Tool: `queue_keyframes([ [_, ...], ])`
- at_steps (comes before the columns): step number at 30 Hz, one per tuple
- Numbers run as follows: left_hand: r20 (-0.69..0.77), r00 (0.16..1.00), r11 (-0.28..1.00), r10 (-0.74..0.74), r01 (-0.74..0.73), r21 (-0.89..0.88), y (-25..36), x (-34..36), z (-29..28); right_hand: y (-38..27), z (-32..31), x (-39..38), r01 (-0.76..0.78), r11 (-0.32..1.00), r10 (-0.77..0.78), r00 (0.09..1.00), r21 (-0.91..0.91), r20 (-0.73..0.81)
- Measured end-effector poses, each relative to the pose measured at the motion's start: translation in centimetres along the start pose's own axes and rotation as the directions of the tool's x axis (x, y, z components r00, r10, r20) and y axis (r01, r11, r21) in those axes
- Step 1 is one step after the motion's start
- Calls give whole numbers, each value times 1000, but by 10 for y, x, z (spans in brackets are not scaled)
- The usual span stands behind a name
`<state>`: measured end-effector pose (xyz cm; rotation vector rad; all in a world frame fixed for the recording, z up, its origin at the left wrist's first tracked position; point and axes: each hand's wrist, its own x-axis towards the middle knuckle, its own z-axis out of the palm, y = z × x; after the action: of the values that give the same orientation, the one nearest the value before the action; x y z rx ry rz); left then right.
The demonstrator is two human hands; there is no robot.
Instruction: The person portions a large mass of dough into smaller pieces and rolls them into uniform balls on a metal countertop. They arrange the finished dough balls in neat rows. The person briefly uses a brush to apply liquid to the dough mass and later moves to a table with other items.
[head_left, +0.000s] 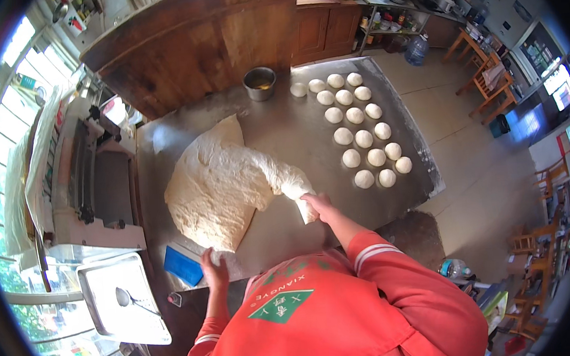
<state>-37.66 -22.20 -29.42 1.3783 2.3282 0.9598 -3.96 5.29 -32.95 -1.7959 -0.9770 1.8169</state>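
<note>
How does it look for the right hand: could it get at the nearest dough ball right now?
Probably yes: between the right hand and the nearest dough ball there seems only bare tabletop. That hand grips an end of the big dough, though, so it might need to let go first.

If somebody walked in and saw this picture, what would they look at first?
Probably the huge pale lump of dough, spread over the left part of the grey table, with the person's right hand gripping its narrow end. Next might be the round dough balls lined up on the table's right side. The bright red apron at the bottom stands out too.
</note>
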Motion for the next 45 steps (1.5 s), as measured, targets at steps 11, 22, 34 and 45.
queue_keyframes([
  [11, 639, 723, 754, -262, 567, -332, 226, 85, 221, -21, -43, -35, 195, 968, -26, 705, -158, 709],
  [22, 102, 950, 822, -294, 306, -481, 199, 39, 224, -159, -106, 30, 108, 971, -201, 851, 213, 485],
  [34, 545, 510, 388, -665, 860, -331, 278, 74, 178, -40, -41, 19, -155, 926, 359, 648, -345, 672],
  [45, 323, 918, 894, -232, 71, 442, 274, 75, 148, -116, -116, -51, 186, 978, -193, 656, 92, 729],
])
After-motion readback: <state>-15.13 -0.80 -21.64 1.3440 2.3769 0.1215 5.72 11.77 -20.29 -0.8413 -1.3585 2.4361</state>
